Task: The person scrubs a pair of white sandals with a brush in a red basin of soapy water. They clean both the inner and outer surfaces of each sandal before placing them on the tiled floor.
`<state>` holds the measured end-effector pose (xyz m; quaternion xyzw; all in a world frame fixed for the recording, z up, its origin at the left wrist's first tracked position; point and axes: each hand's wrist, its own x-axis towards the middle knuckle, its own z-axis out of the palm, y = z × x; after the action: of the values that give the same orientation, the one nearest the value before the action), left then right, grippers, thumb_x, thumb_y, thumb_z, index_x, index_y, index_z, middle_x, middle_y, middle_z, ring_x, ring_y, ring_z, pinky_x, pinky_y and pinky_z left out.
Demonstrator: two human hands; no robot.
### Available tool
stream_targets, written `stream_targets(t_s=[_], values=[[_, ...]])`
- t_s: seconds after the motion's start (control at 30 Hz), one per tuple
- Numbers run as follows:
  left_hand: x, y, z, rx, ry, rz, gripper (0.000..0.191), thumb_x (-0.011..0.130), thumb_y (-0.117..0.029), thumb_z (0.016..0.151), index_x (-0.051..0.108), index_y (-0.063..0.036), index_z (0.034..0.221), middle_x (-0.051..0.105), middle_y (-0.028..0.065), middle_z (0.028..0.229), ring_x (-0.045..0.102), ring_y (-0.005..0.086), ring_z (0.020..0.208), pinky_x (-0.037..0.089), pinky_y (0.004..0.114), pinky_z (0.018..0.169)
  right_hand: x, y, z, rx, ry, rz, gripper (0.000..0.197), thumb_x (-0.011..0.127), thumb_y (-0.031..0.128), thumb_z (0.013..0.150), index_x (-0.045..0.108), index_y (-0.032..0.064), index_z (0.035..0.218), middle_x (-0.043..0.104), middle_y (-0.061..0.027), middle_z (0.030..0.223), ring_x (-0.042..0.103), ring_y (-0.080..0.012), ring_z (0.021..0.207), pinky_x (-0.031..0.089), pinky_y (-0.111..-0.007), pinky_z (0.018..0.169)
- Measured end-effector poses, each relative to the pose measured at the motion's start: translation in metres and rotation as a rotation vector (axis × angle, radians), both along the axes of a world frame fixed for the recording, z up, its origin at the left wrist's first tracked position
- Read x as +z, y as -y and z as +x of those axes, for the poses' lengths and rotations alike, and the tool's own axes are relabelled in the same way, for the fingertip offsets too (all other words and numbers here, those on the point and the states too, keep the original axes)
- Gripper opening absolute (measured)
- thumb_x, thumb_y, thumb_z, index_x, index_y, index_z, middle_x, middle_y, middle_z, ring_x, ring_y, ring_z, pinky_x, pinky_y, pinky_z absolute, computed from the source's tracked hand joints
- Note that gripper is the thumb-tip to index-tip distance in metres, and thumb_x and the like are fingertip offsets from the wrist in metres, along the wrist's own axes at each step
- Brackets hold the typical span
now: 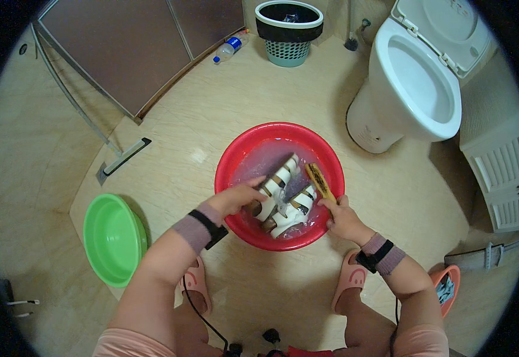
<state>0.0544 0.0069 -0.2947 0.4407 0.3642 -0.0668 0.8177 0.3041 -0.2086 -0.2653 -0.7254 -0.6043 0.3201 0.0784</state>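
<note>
A red plastic basin [279, 245] of cloudy, sudsy water stands on the floor before me. In it lies a pair of sandals with broad white straps and brown insoles, partly wet with foam. My left hand [239, 197] grips the left sandal [266, 203] near its heel, fingers along its outer side. The right sandal [295, 216] rests close beside it, its lower part in the water. Over the basin's right side my right hand [348, 219] holds a yellow scrubbing brush [319, 180] by its end, the dark bristles turned up.
A green basin [115, 241] stands at the left, below a floor squeegee [128, 156]. Along the far side are a plastic bottle [229, 48], a waste bin [288, 51] and a toilet [413, 85]. An orange container [453, 285] with cloth sits at the lower right.
</note>
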Motion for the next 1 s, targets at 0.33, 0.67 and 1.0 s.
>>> stream_targets(t_s=[0.33, 0.67, 1.0], values=[[0.026, -0.008, -0.015, 0.174, 0.093, 0.365, 0.085, 0.067, 0.005, 0.080, 0.026, -0.0117, 0.152, 0.047, 0.0154, 0.140, 0.052, 0.0224, 0.120, 0.044, 0.032, 0.098, 0.000, -0.004, -0.001, -0.180, -0.200, 0.054, 0.055, 0.057, 0.004, 0.081, 0.043, 0.0173, 0.132, 0.041, -0.0262, 0.115, 0.051, -0.0460, 0.105, 0.045, -0.043, 0.096], [-0.020, 0.025, 0.006, -0.476, -0.462, 1.073, 0.081, 0.060, -0.026, 0.088, 0.012, -0.0431, 0.151, 0.015, 0.0350, 0.150, 0.027, 0.0569, 0.133, 0.028, 0.058, 0.108, 0.003, -0.005, -0.005, -0.160, -0.184, 0.090, 0.055, 0.058, 0.006, 0.080, 0.044, 0.0165, 0.132, 0.041, -0.0261, 0.114, 0.052, -0.0453, 0.103, 0.046, -0.043, 0.095], [-0.065, 0.027, 0.020, -0.586, -0.509, 1.367, 0.041, 0.044, -0.021, 0.093, 0.045, -0.0276, 0.133, 0.037, 0.0344, 0.137, 0.042, 0.0526, 0.121, 0.038, 0.062, 0.093, -0.001, -0.003, -0.004, -0.138, -0.137, 0.111, 0.056, 0.059, 0.007, 0.080, 0.044, 0.0184, 0.132, 0.042, -0.0254, 0.113, 0.053, -0.0446, 0.101, 0.047, -0.044, 0.092]])
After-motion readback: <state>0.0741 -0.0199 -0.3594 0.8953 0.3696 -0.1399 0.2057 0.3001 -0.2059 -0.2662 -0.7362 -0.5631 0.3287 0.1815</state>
